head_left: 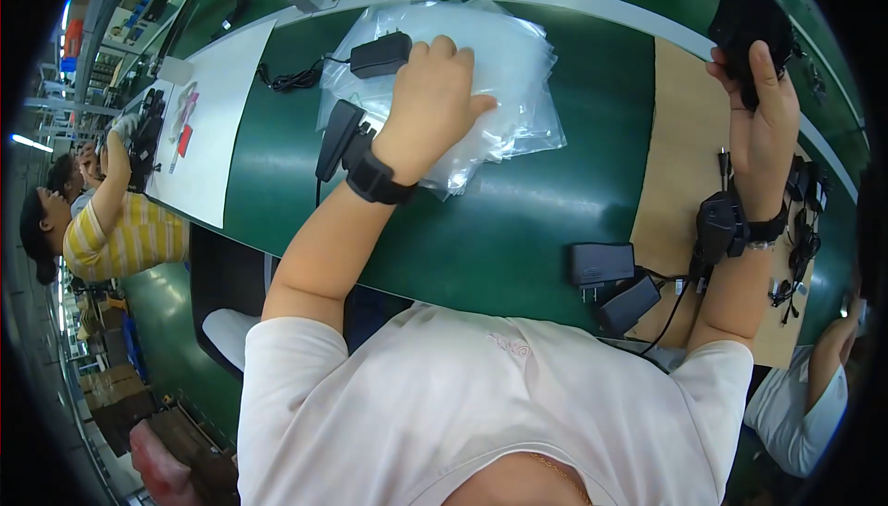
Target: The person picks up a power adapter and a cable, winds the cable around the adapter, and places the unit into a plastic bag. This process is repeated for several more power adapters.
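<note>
My left hand rests palm-down on a stack of clear plastic bags lying on the green belt, fingers curled against the top bag. A black power adapter with its coiled cable sits on the bags just left of that hand. My right hand is raised over the tan board, closed around another black power adapter. Both wrists carry black strapped devices.
Two more black adapters with cables lie at the belt's near edge by the tan board. A heap of black cables sits at the right. A white sheet covers the belt at left, where a person in a yellow striped shirt works.
</note>
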Demonstrator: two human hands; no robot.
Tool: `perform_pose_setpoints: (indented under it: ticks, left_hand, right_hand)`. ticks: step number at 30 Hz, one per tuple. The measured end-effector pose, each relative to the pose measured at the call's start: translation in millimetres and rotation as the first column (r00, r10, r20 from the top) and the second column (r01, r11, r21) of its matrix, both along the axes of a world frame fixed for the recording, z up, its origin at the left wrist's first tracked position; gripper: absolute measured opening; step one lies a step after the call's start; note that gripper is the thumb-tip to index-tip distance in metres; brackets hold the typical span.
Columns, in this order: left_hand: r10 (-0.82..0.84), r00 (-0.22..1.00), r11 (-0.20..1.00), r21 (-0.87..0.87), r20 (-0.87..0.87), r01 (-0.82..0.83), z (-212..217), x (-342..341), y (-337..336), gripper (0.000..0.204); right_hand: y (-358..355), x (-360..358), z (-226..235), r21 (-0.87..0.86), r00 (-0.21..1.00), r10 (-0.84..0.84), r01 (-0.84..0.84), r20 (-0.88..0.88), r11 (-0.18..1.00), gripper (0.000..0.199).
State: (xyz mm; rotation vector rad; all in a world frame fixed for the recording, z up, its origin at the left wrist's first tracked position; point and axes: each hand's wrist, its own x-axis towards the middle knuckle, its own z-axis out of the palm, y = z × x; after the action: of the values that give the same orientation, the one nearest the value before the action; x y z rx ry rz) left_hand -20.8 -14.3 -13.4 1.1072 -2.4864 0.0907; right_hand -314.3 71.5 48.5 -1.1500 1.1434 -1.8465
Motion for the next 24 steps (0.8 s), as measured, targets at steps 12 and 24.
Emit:
perform_pose_setpoints:
  ticks: [12, 24]
  left_hand:
    - [0.273, 0.841, 0.735, 0.666, -0.466, 0.131, 25.0, 85.0, -8.8, 0.013]
    - [0.084, 0.980, 0.963, 0.238, 0.180, -0.126, 9.4, 71.2, 35.2, 0.024]
  right_hand:
    - [-3.0, -8.9, -4.8, 0.058, 1.000, -0.029, 0.029, -0.009, 0.998, 0.034]
    - [-5.6, 3.8, -6.5, 0.097, 0.999, -0.009, 0.012, -0.038, 0.995, 0.032]
